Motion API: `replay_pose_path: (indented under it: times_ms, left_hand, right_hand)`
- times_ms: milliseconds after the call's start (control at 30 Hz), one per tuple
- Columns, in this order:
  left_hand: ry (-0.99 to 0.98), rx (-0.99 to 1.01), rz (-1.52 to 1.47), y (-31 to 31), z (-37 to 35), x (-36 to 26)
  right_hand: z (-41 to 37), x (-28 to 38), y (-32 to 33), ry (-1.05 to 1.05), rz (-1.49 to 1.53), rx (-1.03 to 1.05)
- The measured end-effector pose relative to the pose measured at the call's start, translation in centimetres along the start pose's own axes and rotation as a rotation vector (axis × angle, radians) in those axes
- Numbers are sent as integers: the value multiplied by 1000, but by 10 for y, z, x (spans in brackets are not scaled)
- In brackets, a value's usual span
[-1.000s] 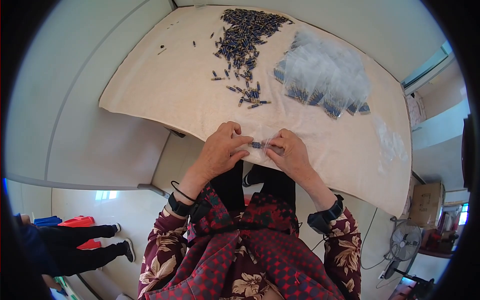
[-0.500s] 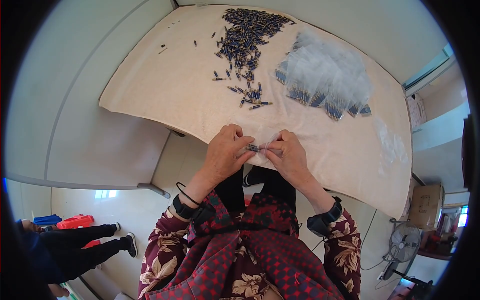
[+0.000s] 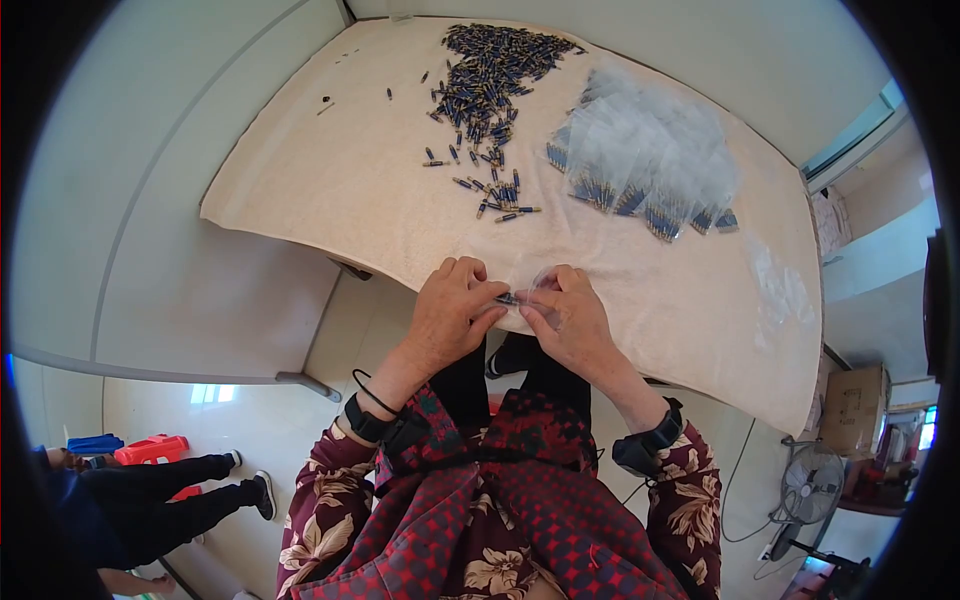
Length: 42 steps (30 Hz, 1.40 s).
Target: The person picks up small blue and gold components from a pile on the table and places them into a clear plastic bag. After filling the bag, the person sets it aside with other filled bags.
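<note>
Fingertips (image 3: 492,291) pinching nearly closed on clear plastic bag (image 3: 522,276).
Left hand (image 3: 450,308) and right hand (image 3: 577,318) are flanking small dark-blue cylindrical piece (image 3: 507,298).

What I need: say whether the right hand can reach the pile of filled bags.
Probably yes, once freed: the right hand pinches a clear bag, but only bare cloth lies between it and the filled bags.
</note>
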<state>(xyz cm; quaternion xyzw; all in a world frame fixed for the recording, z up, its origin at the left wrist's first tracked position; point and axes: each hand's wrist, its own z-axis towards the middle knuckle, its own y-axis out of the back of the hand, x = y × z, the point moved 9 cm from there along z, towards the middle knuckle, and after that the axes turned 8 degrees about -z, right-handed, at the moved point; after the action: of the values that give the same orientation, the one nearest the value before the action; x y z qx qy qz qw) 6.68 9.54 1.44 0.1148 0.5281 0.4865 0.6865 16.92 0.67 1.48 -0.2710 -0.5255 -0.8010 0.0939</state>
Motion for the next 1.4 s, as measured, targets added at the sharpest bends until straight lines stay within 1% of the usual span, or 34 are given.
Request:
replay_pose_path:
  times_ms: [100,200,333,367,467,500,600,633,700,733,867,900,1000,1100,1233,1300,1400]
  left_hand:
    - [-17,9,27,0,-1,-5]
    - [-27,3,60,2,0,-11]
    - [-15,-7,63,5,3,-12]
    - [-22,-37,57,8,6,-12]
    - [-35,-103,42,13,14,-8]
    - [-35,-116,1,13,16,-5]
    - [-39,-148,-82,12,24,5]
    - [8,-194,-129,15,26,11]
    - [99,-284,-219,20,30,26]
    - [95,-288,-219,20,35,29]
    - [160,-321,-147,18,56,53]
    - [149,-320,-103,16,60,54]
    - [128,-309,-18,9,67,59]
    - [204,-212,26,-2,73,66]
    - [260,-146,8,-9,75,71]
    - [243,-148,1,-9,76,71]
    - [208,-148,-15,-3,80,61]
  right_hand:
    - [0,-6,-2,-9,14,-39]
    - [0,-13,-4,-37,44,-7]
    - [4,-10,7,-3,-45,-36]
    - [7,-8,10,1,-50,-35]
    - [17,-20,21,-265,-18,58]
    - [23,-19,24,-261,-22,59]
    - [48,-22,45,-243,-173,-27]
    - [57,-28,44,-241,-177,-27]
    - [79,-35,35,-87,-133,-107]
    - [86,-37,31,-8,-110,-147]
    - [109,-48,1,64,-213,-102]
    - [111,-47,0,69,-212,-102]
    - [113,-49,-14,71,-293,32]
    - [111,-52,-14,73,-260,16]
    - [104,-57,-7,56,-234,1]
    - [99,-59,0,48,-232,-8]
    - [89,-69,13,-67,64,-33]
